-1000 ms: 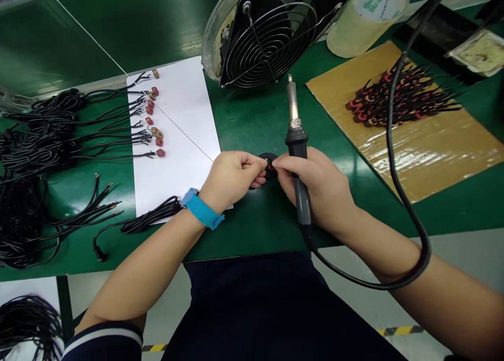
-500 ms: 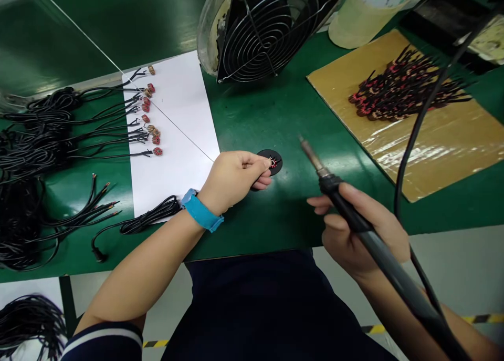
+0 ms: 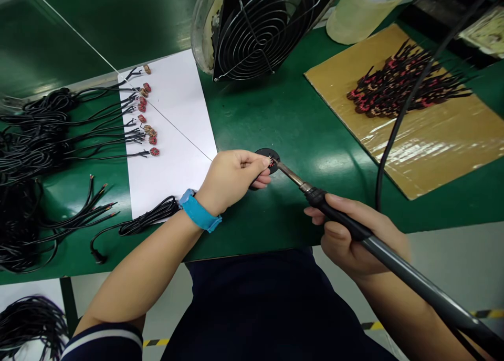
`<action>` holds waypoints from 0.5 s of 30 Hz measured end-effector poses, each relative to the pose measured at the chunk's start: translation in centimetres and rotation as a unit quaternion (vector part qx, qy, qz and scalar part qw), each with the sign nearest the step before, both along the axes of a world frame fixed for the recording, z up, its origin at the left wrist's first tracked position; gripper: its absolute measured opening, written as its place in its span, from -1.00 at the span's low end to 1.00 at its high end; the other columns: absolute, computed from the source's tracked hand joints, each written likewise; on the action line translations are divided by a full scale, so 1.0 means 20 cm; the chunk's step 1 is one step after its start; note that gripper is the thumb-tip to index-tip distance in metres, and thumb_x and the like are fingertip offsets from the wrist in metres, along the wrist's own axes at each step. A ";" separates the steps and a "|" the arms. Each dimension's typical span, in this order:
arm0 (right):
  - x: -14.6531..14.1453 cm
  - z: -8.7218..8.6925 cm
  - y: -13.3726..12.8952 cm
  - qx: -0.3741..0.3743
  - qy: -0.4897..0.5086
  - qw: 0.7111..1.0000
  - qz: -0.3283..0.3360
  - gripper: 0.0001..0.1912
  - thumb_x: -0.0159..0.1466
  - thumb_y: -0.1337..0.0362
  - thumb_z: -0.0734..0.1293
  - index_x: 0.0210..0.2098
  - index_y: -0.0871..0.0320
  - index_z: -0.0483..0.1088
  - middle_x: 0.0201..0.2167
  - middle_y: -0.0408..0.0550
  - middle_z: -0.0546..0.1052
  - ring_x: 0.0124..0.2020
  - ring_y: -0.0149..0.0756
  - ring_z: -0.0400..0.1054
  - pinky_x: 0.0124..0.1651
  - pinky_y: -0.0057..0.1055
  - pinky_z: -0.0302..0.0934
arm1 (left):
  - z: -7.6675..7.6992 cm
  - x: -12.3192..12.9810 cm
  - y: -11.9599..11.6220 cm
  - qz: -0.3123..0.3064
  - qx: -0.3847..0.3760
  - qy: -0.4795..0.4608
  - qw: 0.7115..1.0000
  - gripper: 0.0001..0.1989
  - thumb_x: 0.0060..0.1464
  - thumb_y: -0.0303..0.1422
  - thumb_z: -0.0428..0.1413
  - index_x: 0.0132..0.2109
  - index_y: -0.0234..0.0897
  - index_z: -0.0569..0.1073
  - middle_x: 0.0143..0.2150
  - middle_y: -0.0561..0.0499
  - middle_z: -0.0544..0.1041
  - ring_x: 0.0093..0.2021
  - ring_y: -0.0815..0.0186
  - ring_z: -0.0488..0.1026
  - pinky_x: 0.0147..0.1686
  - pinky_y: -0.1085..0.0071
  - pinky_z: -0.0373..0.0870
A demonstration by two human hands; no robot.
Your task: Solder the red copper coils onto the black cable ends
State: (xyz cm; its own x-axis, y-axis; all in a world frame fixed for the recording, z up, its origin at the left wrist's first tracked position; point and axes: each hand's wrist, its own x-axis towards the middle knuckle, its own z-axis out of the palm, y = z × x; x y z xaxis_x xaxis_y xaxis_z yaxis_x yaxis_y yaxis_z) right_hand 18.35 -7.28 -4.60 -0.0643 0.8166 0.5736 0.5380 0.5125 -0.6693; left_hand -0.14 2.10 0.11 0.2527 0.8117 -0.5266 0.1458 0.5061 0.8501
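Note:
My left hand (image 3: 232, 174), with a blue band on the wrist, has its thumb and forefinger pinched together. A thin solder wire (image 3: 173, 124) runs from the upper left into this hand. Right at the fingertips is a small red ring coil (image 3: 272, 163) with bare ends, over a black round disc (image 3: 275, 154); the fingers partly hide both. My right hand (image 3: 362, 235) is closed around the dark handle of a soldering iron (image 3: 346, 222). The iron's tip meets the coil's right side, as far as I can see. A coiled black cable (image 3: 151, 216) lies by my left wrist.
A fan with a wire guard (image 3: 258, 43) stands at the back. Coils tipped on black cables lie on white paper (image 3: 173, 177) at left. On the right, a brown board (image 3: 425, 156) carries a heap of coils (image 3: 409, 85). The iron's cord (image 3: 397, 119) hangs nearby.
My right hand has swung the soldering iron leftward and down, so its tip is now at the coil by my left fingertips. The left hand has stayed in nearly the same place.

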 end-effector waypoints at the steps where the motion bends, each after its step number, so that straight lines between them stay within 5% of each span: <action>1: 0.00 0.00 0.00 0.000 0.000 1.000 0.000 -0.55 0.21 0.27 0.32 0.10 0.08 0.31 -0.38 -0.07 0.53 -0.43 -0.32 0.46 -0.39 -0.38 0.41 | 0.00 0.00 0.00 -0.001 0.001 -0.001 1.000 -0.85 0.11 -0.46 0.09 -0.40 -0.44 0.48 -0.49 0.01 0.49 -0.48 0.46 0.48 -0.41 0.53 0.50; 15: 0.01 -0.01 -0.01 0.000 0.001 1.000 0.008 -0.53 0.21 0.31 0.32 0.11 0.12 0.29 -0.35 -0.07 0.53 -0.40 -0.35 0.46 -0.37 -0.41 0.40 | 0.01 0.00 0.00 -0.013 0.007 0.003 1.000 -0.83 0.11 -0.44 0.09 -0.40 -0.44 0.48 -0.49 0.01 0.49 -0.48 0.46 0.48 -0.39 0.53 0.49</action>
State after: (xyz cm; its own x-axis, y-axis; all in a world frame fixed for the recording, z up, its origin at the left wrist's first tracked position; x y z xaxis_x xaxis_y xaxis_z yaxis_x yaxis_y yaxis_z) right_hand 18.60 -7.50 -4.73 -0.0763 0.8152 0.5741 0.5276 0.5215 -0.6705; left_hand -0.18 2.09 0.27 0.2696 0.8123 -0.5172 0.1639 0.4906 0.8558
